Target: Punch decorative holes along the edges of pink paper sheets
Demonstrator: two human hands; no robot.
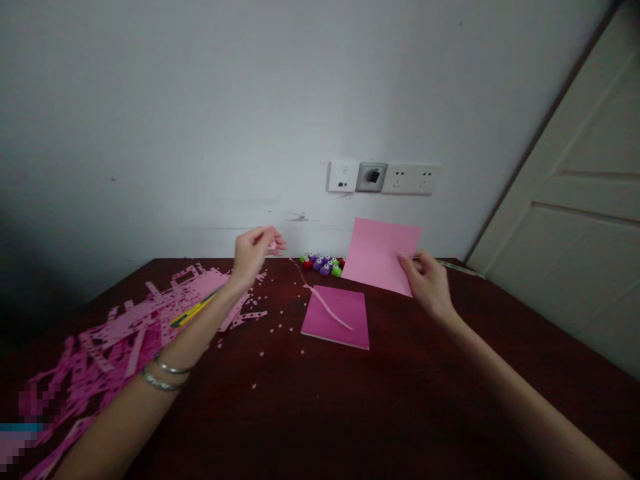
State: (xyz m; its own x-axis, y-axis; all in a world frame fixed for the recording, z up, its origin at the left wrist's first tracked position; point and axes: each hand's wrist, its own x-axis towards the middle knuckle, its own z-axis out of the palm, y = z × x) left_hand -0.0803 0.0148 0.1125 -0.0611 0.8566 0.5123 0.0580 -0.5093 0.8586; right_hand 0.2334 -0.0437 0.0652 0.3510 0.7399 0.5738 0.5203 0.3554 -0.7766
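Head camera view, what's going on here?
A person's right hand holds up a pale pink sheet by its edge. The left hand is raised, seemingly pinching something small and pink. A thin pink strip lies partly over a darker pink pad on the table; pink paper scraps and a yellow cutter lie to the left.

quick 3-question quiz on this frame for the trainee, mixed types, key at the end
1. What does the right hand hold?
2. True or false: the yellow cutter lies among pink scraps.
3. What colours are the small objects behind the magenta pad? A) only white B) purple, green and red C) only black

Key: 1. A pink sheet. 2. True. 3. B.
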